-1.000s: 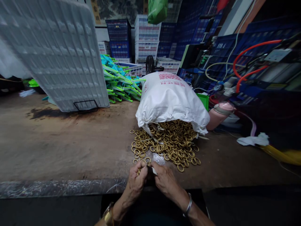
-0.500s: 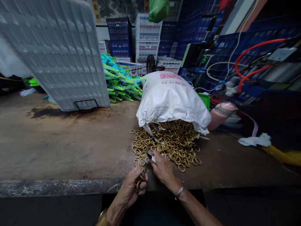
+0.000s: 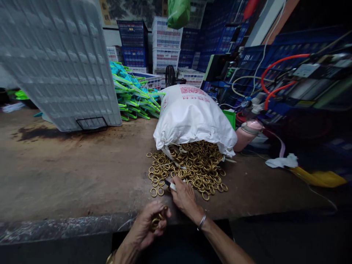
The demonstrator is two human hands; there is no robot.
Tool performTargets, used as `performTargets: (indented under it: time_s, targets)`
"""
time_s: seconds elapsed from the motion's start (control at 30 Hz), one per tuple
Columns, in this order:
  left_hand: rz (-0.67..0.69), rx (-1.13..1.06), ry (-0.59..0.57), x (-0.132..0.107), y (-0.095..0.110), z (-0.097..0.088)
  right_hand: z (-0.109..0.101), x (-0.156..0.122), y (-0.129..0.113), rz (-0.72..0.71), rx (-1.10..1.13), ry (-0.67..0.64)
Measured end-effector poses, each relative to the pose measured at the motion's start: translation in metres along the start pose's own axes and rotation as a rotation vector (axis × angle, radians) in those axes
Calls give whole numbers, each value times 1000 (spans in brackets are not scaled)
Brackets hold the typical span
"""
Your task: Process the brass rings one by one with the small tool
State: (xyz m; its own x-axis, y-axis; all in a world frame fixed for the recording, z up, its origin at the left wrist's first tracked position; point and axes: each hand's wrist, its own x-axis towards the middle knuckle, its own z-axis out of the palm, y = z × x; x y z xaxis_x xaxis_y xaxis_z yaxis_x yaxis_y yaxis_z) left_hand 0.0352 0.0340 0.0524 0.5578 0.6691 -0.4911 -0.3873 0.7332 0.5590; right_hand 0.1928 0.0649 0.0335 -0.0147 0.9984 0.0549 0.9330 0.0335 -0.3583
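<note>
Left hand (image 3: 147, 227): at the near edge of the counter (image 3: 82, 172), fingers curled, grip closed around a bunch of rings (image 3: 156, 221), brass-coloured, held just over that edge. Right hand (image 3: 184, 197): a little further in and just right of the left hand, the two near but apart. Its grip is pinched on a small tool (image 3: 171, 185), white with a dark tip, and the tip sits at the near-left fringe of the ring pile (image 3: 192, 167). Ring pile: many loose brass-coloured rings spread from the counter's middle toward its near edge, with a few strays to the left. White sack (image 3: 192, 117): lying on its side behind the pile, mouth open toward the near edge, rings showing inside, red print on top. Metal bangle (image 3: 202, 220): on the right wrist. Gold-coloured band (image 3: 110, 257): on the left wrist, partly out of view. Grey perforated panel (image 3: 60, 62): leaning at the far left of the counter. Green-and-teal stack (image 3: 134, 95): between panel and sack, toward the far edge. Pink flask (image 3: 247, 132): on its side, just right of the sack. White rag (image 3: 283, 161) and yellow object (image 3: 316, 178): right side, well apart from the hands. Clear film (image 3: 55, 227): along the near edge, left of the hands. Blue and white crates (image 3: 165, 47): stacked beyond the far edge.
</note>
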Motion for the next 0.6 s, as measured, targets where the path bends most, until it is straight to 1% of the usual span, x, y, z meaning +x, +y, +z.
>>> performTargets:
  time_s: [0.1,0.17,0.27,0.33,0.37,0.43,0.47,0.53,0.6]
  targets:
    - [-99,197,-46,-18,-6,-6,-2,0,3,32,31,-9]
    - [-161,289,-24,-31,-12,-18,-3,1,4,45,47,-15]
    - [-199,371,108,-46,-23,-43,-5,1,3,36,53,-14]
    - [-188,443,204,-50,-31,-61,-5,1,3,17,46,-18]
    - [-176,476,253,-50,-36,-69,-5,1,3,8,43,-24]
    - [-230,460,357,-45,-46,-81,-6,1,3,0,43,-36]
    - [-254,434,384,-40,-52,-84,-6,1,4,-1,49,-39]
    - [-270,415,413,-26,-61,-87,-7,1,5,3,71,-38]
    - [-224,410,419,-12,-67,-84,-7,1,6,7,104,-32]
